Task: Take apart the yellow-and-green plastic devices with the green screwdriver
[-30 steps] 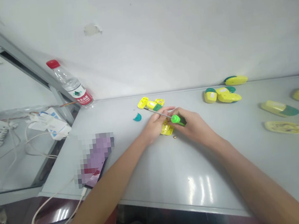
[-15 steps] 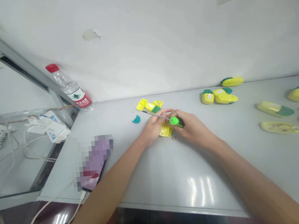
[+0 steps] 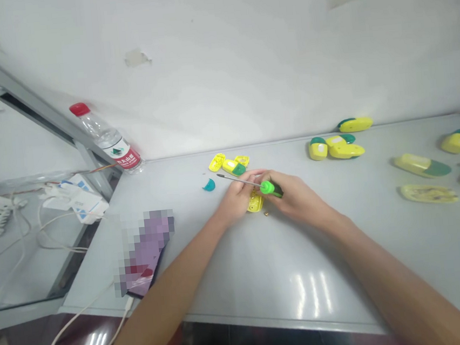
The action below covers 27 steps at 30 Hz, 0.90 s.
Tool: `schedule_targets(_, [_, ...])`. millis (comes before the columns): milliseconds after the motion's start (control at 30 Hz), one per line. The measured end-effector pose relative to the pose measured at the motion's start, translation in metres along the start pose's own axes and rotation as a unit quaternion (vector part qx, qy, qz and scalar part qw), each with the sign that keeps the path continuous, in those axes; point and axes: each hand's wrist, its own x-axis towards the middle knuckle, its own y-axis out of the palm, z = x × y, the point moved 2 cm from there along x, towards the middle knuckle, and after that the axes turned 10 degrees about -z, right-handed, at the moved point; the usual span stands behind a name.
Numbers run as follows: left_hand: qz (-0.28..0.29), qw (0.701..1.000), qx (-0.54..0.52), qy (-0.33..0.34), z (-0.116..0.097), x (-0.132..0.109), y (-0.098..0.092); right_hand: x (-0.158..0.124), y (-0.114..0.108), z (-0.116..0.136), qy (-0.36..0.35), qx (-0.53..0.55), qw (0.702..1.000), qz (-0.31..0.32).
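Looks like a small workshop w/ a plain grey work table (image 3: 263, 267), lots of yellow toy parts (image 3: 341, 148) lying about, wires (image 3: 56, 222), bare wall.

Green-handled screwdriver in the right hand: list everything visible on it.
The small screwdriver with a thin grey metal shaft and a bright green plastic handle is gripped in the right hand, whose fingers hide part of a darker green handle section. It lies nearly level, tip pointing left and away. The shaft crosses over the left hand, which holds a yellow plastic shell; contact there cannot be told. The tip touches nothing visible, above the grey table.
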Motion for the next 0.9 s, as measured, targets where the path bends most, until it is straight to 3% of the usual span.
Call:
schedule_targets(200, [-0.033,0.993,-0.093,-0.061,0.009,0.006,-0.004,0.004,-0.007,0.002,0.045,0.037,0.997,-0.052])
schedule_targets(333, [0.001,0.988,-0.125,-0.095,0.002,0.006,-0.005,0.007,-0.012,0.0,0.073,0.051,0.992,-0.086])
schedule_targets(633, [-0.039,0.993,-0.08,-0.079,-0.007,0.003,-0.005,0.004,-0.01,-0.004,0.044,0.013,0.997,-0.057])
schedule_targets(900, [-0.016,0.997,-0.051,-0.061,-0.007,0.003,-0.006,0.004,-0.013,-0.011,0.035,-0.017,0.999,-0.037])
